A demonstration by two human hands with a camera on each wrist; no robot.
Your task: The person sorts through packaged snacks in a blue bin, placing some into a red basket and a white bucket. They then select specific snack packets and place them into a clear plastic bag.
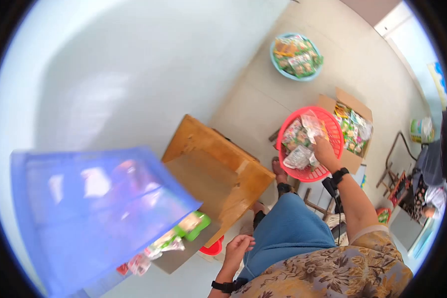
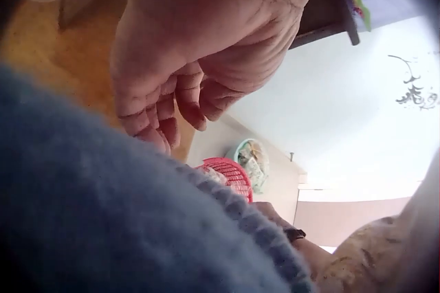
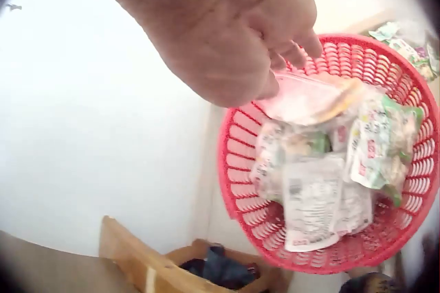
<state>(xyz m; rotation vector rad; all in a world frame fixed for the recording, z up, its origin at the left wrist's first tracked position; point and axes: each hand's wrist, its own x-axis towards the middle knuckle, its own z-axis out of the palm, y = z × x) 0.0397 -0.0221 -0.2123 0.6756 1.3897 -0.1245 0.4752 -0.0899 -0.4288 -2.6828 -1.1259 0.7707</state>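
Over the red plastic basket (image 1: 338, 140), my right hand (image 1: 327, 152) pinches a clear snack packet (image 3: 302, 100) between thumb and fingers. Below that packet, several more sealed packets (image 3: 313, 197) lie in the basket, some white-printed and some with green trim. My left hand (image 1: 237, 250) hangs near my lap, fingers loosely curled with nothing in them. In the left wrist view, that hand (image 2: 206, 46) is above the blue cloth (image 2: 103, 204) over my legs.
A blue translucent bin (image 1: 84, 213) stands at the left, with packets (image 1: 191, 224) beside it. Next to it is a wooden table (image 1: 248, 174). Beyond the red basket are a cardboard box (image 1: 355, 104) of packets and a light-blue basket (image 1: 308, 78). A folding chair (image 1: 395, 169) stands at right.
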